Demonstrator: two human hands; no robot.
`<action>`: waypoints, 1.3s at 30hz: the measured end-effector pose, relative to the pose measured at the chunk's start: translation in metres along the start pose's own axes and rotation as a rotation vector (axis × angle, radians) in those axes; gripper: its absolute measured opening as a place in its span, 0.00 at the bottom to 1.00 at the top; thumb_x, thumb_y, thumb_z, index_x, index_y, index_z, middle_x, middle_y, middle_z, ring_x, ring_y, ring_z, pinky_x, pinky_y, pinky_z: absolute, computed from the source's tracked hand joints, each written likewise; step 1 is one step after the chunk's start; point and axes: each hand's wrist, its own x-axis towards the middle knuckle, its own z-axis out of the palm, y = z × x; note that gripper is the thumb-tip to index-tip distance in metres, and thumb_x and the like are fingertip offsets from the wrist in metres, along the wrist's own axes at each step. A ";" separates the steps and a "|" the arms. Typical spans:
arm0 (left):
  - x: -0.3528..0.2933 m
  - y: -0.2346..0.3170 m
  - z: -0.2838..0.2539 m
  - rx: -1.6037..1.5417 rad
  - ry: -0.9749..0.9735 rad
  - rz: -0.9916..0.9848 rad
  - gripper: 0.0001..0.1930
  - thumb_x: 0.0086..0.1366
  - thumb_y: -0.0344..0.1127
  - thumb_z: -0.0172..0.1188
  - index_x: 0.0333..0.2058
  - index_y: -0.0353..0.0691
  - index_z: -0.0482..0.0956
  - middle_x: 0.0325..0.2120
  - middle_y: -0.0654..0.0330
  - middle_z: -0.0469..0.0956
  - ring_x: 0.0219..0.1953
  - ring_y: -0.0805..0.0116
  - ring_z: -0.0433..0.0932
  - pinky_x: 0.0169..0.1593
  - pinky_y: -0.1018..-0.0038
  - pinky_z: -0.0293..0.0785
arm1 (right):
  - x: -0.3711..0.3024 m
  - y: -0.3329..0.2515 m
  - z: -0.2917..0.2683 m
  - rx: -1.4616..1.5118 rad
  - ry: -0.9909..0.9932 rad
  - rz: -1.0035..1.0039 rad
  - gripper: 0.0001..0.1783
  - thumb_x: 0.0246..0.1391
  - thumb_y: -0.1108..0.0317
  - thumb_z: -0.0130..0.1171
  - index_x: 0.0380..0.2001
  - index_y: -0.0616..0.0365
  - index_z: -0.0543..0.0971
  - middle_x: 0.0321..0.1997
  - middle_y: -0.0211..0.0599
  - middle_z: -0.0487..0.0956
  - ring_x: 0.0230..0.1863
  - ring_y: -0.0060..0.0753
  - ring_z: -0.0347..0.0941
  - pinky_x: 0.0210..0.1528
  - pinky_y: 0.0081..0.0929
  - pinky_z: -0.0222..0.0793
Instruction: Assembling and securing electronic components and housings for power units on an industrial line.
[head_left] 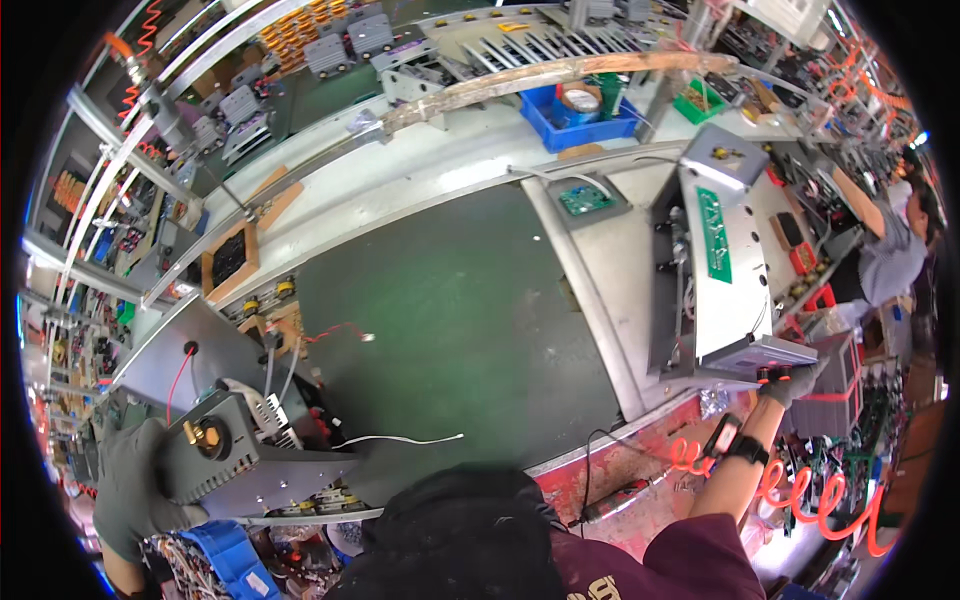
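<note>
Metal case (255, 478) at the left of the green mat (450, 300) looks stiff and fairly heavy, its loose wires (410, 439) fragile — best held by bare lower edges. Left hand (135, 487) lies against its side, right hand (796, 383) at another case (738, 300) — how tightly, I cannot tell.

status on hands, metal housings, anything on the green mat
Left hand on left housing; right hand at right housing; white cable on green mat.

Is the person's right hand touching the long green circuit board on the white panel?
No, the right hand is at the near end of the metal unit, apart from the green circuit board.
</note>
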 end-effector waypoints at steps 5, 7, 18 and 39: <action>0.003 0.025 -0.023 0.073 -0.093 -0.010 0.48 0.34 0.73 0.67 0.47 0.40 0.73 0.31 0.53 0.76 0.38 0.48 0.76 0.53 0.53 0.62 | 0.003 0.026 0.051 0.014 -0.195 0.109 0.33 0.55 0.34 0.55 0.45 0.54 0.78 0.29 0.33 0.76 0.25 0.30 0.69 0.25 0.31 0.69; 0.013 0.031 -0.037 0.110 -0.168 0.053 0.44 0.36 0.68 0.70 0.48 0.42 0.73 0.31 0.54 0.77 0.38 0.49 0.77 0.54 0.54 0.62 | 0.000 0.018 0.055 -0.123 -0.195 0.097 0.35 0.56 0.30 0.50 0.38 0.53 0.81 0.27 0.35 0.78 0.20 0.28 0.68 0.22 0.30 0.68; 0.071 0.084 -0.111 0.184 -0.098 0.302 0.36 0.35 0.52 0.75 0.44 0.45 0.72 0.29 0.59 0.79 0.33 0.50 0.79 0.43 0.59 0.68 | -0.217 0.009 0.058 -0.315 -0.815 -0.461 0.20 0.68 0.66 0.45 0.56 0.67 0.73 0.59 0.44 0.73 0.60 0.34 0.68 0.62 0.31 0.64; 0.145 0.133 0.044 -0.539 0.788 0.634 0.37 0.44 0.52 0.73 0.53 0.44 0.74 0.49 0.55 0.75 0.50 0.51 0.75 0.52 0.61 0.73 | -0.414 0.030 -0.002 -0.030 -1.166 0.129 0.28 0.71 0.49 0.37 0.63 0.59 0.64 0.63 0.38 0.70 0.63 0.35 0.66 0.67 0.39 0.58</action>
